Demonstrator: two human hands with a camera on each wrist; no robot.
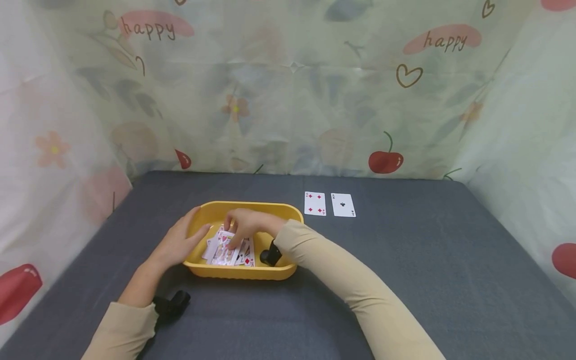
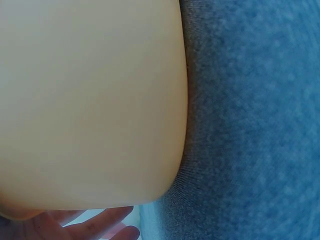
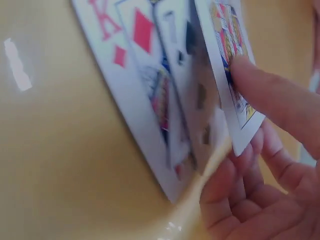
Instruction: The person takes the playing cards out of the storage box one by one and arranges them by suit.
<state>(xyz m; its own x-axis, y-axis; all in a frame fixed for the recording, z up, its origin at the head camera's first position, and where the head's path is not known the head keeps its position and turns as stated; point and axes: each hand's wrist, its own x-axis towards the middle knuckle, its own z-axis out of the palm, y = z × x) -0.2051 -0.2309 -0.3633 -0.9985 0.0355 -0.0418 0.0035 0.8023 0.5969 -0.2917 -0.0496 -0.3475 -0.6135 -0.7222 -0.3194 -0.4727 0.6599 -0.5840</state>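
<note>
A yellow plastic bin [image 1: 243, 272] stands on the dark cloth with several overlapping playing cards inside. My left hand [image 1: 176, 242] holds the bin's left rim, thumb over the inner side and fingers along the outside; the left wrist view shows a few fingers [image 2: 97, 225] past the bin's wall [image 2: 95, 110]. Reaching into the bin from the right, my right hand [image 1: 246, 223] pinches a face card [image 3: 231, 65] between thumb and fingers. Beside that card lean a king of diamonds [image 3: 112, 65] and a blurred black-suited card [image 3: 187, 90].
Behind the bin, to its right, a four of diamonds [image 1: 315, 204] and an ace of clubs [image 1: 343, 205] lie face up side by side. A patterned curtain [image 1: 288, 100] closes off the back and both sides of the cloth-covered table [image 1: 405, 260].
</note>
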